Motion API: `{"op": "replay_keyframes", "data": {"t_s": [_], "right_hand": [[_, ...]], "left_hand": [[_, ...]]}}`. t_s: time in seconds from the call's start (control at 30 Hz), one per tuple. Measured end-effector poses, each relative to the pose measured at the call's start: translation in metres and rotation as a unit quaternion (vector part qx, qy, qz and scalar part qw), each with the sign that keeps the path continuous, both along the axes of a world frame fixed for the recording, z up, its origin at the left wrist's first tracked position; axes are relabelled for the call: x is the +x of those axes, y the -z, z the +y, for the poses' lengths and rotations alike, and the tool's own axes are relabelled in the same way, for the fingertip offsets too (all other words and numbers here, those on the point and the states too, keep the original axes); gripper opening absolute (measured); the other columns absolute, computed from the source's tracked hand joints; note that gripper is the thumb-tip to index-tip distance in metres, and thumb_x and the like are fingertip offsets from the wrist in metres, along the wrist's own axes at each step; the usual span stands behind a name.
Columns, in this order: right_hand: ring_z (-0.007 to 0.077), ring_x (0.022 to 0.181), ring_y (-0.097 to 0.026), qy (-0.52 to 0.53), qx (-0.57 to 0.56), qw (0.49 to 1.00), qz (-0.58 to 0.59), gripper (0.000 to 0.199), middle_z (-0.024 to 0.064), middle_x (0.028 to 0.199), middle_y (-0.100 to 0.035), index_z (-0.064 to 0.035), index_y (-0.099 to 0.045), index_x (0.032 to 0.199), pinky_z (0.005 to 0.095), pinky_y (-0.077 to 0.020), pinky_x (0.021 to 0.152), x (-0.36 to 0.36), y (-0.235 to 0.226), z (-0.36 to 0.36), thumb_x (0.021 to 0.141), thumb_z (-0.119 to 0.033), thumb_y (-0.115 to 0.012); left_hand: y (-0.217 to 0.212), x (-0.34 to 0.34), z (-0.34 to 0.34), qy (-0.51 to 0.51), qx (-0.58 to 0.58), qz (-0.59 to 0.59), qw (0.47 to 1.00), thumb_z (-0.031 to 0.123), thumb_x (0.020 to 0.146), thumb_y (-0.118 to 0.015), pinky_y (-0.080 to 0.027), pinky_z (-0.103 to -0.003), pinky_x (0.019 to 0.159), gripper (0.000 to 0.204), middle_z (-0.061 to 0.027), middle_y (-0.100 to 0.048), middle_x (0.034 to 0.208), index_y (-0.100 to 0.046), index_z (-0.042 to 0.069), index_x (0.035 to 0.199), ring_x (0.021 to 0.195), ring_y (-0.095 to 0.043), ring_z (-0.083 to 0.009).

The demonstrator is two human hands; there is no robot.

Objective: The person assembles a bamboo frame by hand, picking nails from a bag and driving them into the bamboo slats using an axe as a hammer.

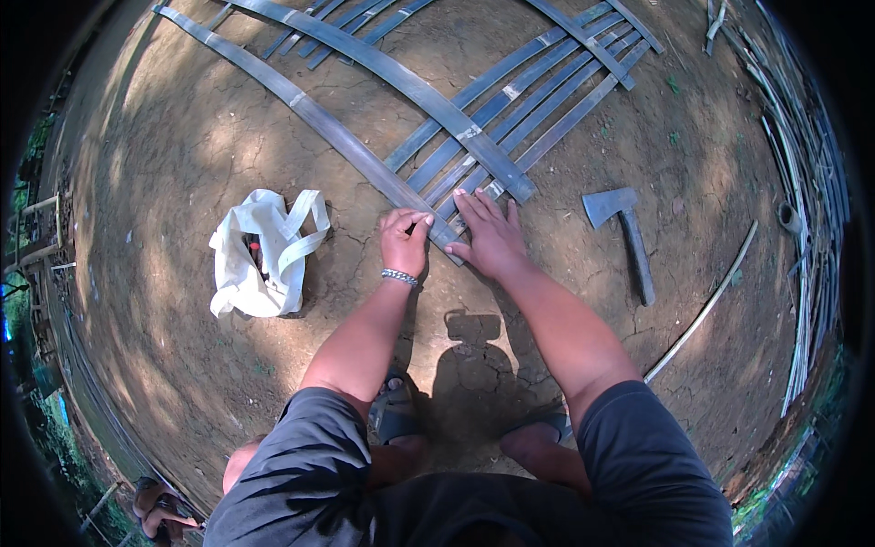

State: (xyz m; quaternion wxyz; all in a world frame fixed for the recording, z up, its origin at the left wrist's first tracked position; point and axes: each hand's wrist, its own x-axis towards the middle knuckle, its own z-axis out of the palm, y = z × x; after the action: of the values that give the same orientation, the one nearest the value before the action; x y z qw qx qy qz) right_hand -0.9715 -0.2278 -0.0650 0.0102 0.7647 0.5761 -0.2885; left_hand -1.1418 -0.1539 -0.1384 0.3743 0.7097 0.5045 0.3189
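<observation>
Long, dark split-bamboo slats with pale node bands lie crossed in a lattice on the ground. One long slat runs from the far left to its near end between my hands. My left hand, with a chain bracelet at the wrist, is closed in a pinch beside that slat's near end. Whatever its fingertips hold, if anything, is too small to make out. Spread over the crossing slats, my right hand presses down, its thumb by the slat's tip. Another wide slat crosses the lattice just beyond.
A white cloth bag sits open on the left. To the right lie a hatchet and a thin curved stick. Bundled poles line the far right rim. Another person is at the lower left.
</observation>
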Motion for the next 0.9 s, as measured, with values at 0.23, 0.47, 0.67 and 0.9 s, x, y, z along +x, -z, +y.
{"op": "replay_keyframes", "data": {"t_s": [0.23,0.47,0.67,0.9], "right_hand": [[0.0176,0.162,-0.019,0.002,0.005,1.0,0.003,0.098,-0.0063,0.175,-0.025,-0.0244,-0.02,0.169,0.0607,-0.0117,0.131,0.001,0.003,-0.002,0.092,-0.058,-0.07],[0.0184,0.162,-0.018,0.003,0.01,1.0,-0.001,0.098,-0.0057,0.174,-0.026,-0.0241,-0.021,0.169,0.0611,-0.0119,0.131,0.0,0.008,-0.002,0.092,-0.058,-0.071],[0.0177,0.162,-0.017,0.003,-0.004,1.0,-0.001,0.097,-0.0064,0.175,-0.025,-0.025,-0.02,0.169,0.0612,-0.0114,0.131,-0.001,0.008,-0.001,0.093,-0.057,-0.07],[0.0179,0.162,-0.018,-0.002,-0.004,1.0,-0.01,0.096,-0.0063,0.175,-0.025,-0.0236,-0.021,0.169,0.061,-0.0116,0.131,0.0,0.004,0.001,0.093,-0.057,-0.07]], "left_hand": [[0.001,-0.001,0.001,0.014,0.015,0.01,1.0,0.015,0.086,-0.082,-0.049,-0.039,0.095,0.011,-0.0093,-0.074,0.101,-0.082,0.008,0.095,0.102,-0.065,-0.0276],[0.003,-0.001,-0.003,0.028,0.09,0.03,0.995,0.013,0.082,-0.084,-0.048,-0.04,0.094,0.008,-0.0063,-0.072,0.101,-0.082,0.01,0.09,0.103,-0.06,-0.0279],[0.004,0.001,-0.01,0.011,0.116,0.035,0.993,0.011,0.083,-0.084,-0.049,-0.041,0.094,0.009,-0.008,-0.071,0.103,-0.081,0.009,0.091,0.104,-0.061,-0.0287],[0.008,0.007,-0.019,-0.024,0.101,0.007,0.995,0.01,0.085,-0.082,-0.047,-0.041,0.096,0.008,-0.009,-0.07,0.106,-0.08,0.009,0.092,0.108,-0.059,-0.0286]]}}
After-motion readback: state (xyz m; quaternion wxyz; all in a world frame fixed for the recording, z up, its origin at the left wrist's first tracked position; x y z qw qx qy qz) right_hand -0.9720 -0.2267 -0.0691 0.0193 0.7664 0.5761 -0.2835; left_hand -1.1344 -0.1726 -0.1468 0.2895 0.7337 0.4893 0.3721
